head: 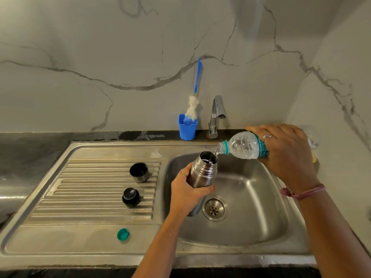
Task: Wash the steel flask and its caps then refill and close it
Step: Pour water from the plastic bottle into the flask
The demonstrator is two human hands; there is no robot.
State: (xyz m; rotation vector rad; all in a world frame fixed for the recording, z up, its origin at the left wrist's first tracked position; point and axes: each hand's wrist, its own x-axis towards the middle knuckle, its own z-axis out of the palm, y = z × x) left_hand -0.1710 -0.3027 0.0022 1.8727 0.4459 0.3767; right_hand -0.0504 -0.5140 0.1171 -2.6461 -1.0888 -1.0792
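Refilling over the sink basin (261, 197): my left hand (187, 194) grips the steel flask (202, 173) upright; my right hand (287, 151) grasps the tilted water bottle (244, 146). I should keep its neck centred above the mouth and pour slowly.

**Layout at the sink**

Flask (202, 173) is sitting over the basin (251, 197), held upright in the left hand (187, 192), drain (214, 208) just at its 5 o'clock. Water bottle (244, 145) is lying tilted in the right hand (285, 151) at the flask's 2 o'clock, mouth touching the flask rim. On the drainboard (90, 189), at the flask's 9 o'clock: cup cap (139, 171) behind, stopper (130, 197) before it, bottle cap (123, 234) nearest. Brush holder (187, 128) and tap (215, 115) are standing behind the sink, at 12.
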